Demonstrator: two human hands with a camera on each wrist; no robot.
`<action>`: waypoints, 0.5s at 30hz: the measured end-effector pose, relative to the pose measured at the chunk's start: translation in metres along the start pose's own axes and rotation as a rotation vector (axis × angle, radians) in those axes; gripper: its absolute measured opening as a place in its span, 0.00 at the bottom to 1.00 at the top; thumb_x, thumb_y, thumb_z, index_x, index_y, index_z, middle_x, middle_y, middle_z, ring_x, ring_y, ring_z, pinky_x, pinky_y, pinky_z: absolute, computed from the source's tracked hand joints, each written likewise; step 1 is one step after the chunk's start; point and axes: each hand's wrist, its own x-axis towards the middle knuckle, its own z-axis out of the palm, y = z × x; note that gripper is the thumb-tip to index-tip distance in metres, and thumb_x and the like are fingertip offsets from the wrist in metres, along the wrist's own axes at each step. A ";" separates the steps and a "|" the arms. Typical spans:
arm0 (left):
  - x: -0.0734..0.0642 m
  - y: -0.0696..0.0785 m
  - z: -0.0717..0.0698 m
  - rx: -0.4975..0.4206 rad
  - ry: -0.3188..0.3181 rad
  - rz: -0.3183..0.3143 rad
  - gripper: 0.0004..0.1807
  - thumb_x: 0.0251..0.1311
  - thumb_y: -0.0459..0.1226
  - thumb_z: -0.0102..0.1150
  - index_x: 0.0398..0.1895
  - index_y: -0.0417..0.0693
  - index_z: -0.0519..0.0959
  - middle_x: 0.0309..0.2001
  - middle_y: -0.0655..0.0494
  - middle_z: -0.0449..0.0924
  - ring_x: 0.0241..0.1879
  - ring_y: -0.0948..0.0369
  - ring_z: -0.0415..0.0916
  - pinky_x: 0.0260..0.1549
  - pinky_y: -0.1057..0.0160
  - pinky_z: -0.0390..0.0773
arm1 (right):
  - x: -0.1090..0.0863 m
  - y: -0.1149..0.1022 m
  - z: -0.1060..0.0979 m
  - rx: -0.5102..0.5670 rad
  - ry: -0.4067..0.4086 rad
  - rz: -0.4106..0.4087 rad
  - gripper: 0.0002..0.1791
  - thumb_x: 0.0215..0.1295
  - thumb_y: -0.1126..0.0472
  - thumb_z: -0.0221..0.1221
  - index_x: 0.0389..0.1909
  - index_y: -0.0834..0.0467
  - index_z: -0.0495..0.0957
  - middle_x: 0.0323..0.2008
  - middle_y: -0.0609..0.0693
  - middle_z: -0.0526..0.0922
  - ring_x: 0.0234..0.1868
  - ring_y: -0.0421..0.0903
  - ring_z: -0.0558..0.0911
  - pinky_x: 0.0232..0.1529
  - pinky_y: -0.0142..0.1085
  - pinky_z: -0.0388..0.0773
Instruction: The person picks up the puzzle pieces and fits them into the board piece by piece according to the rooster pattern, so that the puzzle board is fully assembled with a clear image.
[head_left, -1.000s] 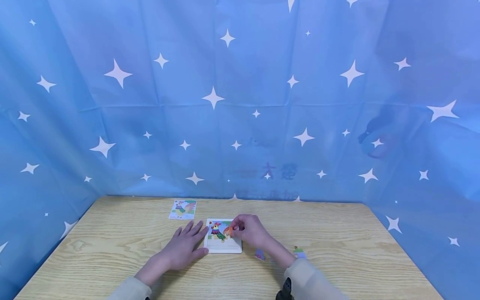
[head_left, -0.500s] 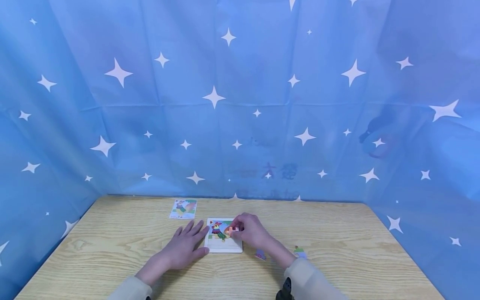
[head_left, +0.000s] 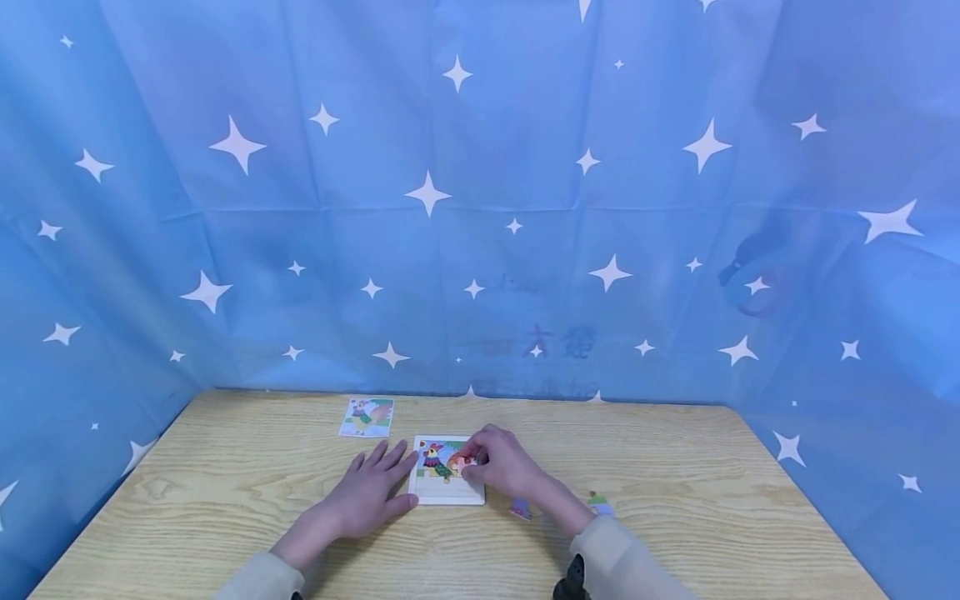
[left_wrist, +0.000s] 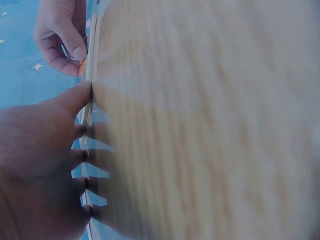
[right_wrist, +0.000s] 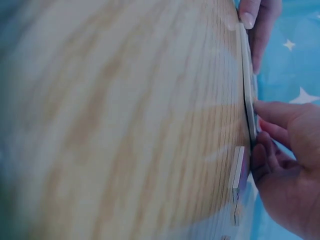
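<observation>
A white-rimmed puzzle tray [head_left: 448, 501] lies on the wooden table, with a rooster picture partly assembled in it. My left hand [head_left: 367, 493] rests flat with spread fingers on the table, its forefinger and thumb touching the tray's left edge. At the tray's right side my right hand [head_left: 506, 462] pinches an orange-red puzzle piece [head_left: 467, 460] between thumb and fingers, down on the picture. In the left wrist view a bit of that orange puzzle piece [left_wrist: 82, 68] shows under the right fingertips. My right fingers hide part of the piece.
Two loose puzzle pieces lie right of the tray: a purple piece [head_left: 521, 509] near the right wrist and a green-and-lilac piece [head_left: 599, 505] farther right. A rooster picture card [head_left: 367, 417] lies behind the left hand. A blue star-printed curtain [head_left: 480, 242] rises behind the table [head_left: 675, 467].
My right fingers shift slightly on the orange-red piece, which sits flatter and turned a little against the picture. My left hand stays still at the tray's edge.
</observation>
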 end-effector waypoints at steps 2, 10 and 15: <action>-0.001 0.001 -0.001 -0.002 -0.005 -0.003 0.37 0.76 0.53 0.53 0.78 0.41 0.63 0.78 0.36 0.54 0.77 0.33 0.44 0.66 0.24 0.47 | 0.000 0.000 0.000 -0.005 -0.004 0.004 0.07 0.62 0.68 0.70 0.40 0.59 0.86 0.35 0.45 0.75 0.34 0.39 0.74 0.37 0.34 0.73; -0.001 0.002 -0.002 -0.008 -0.011 -0.005 0.37 0.76 0.52 0.53 0.78 0.40 0.63 0.78 0.35 0.53 0.77 0.33 0.43 0.67 0.24 0.47 | 0.001 0.001 0.000 0.017 -0.016 -0.035 0.07 0.64 0.67 0.69 0.42 0.59 0.86 0.36 0.47 0.77 0.32 0.38 0.74 0.35 0.33 0.74; 0.000 0.001 -0.001 -0.006 -0.003 -0.001 0.36 0.76 0.51 0.54 0.77 0.39 0.63 0.78 0.35 0.54 0.77 0.33 0.44 0.66 0.24 0.48 | 0.001 0.001 0.000 0.025 -0.029 -0.032 0.07 0.65 0.67 0.69 0.43 0.59 0.87 0.36 0.47 0.77 0.30 0.38 0.74 0.34 0.33 0.74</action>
